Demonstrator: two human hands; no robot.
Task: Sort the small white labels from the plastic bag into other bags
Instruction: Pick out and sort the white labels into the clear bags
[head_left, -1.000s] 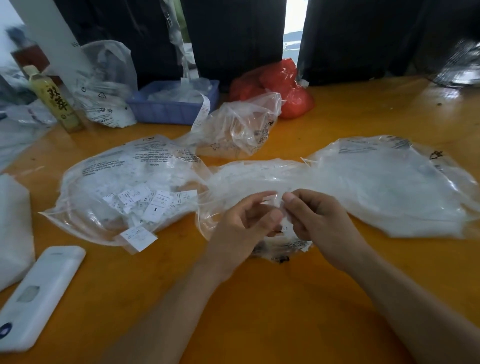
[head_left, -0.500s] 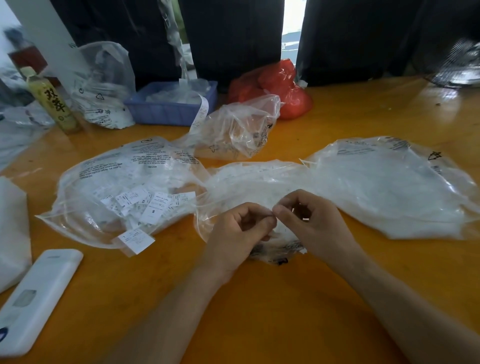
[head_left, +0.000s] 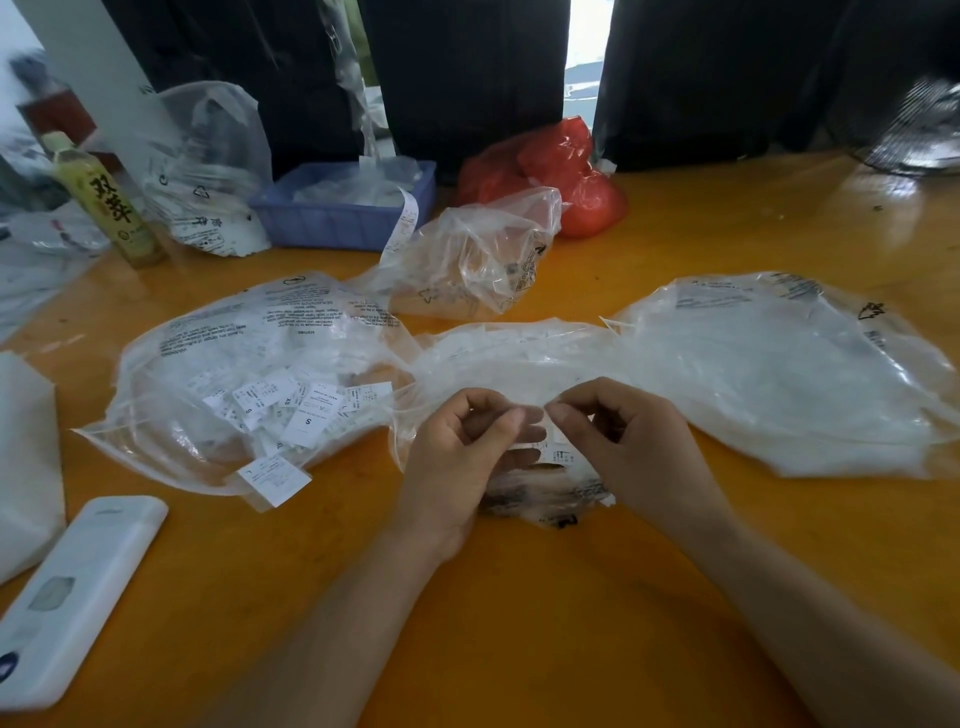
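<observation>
- Small white labels (head_left: 291, 410): a heap lies inside the left clear bag (head_left: 218, 364), several printed "S" and "XS"; one label sits at the bag's near open edge
- Middle bag (head_left: 519, 358): clear plastic, crumpled, flat on the orange table (head_left: 519, 623) between the left clear bag and the right clear bag (head_left: 779, 374), its near part under both hands
- Left hand (head_left: 457, 457): fingers curled, thumb and forefinger pinching at the middle bag's film; whether a label is in the pinch cannot be told
- Right hand (head_left: 628, 441): fingers curled, fingertips pinching the same film just beside the left hand's tips; the two hands are close together, nearly touching
- Behind: a smaller crumpled clear bag (head_left: 483, 260), a blue tray (head_left: 337, 218) and a red bag (head_left: 561, 171)
- Far left: a bottle (head_left: 104, 208) standing upright
- Near left: a white device (head_left: 72, 597) lying flat on the table
</observation>
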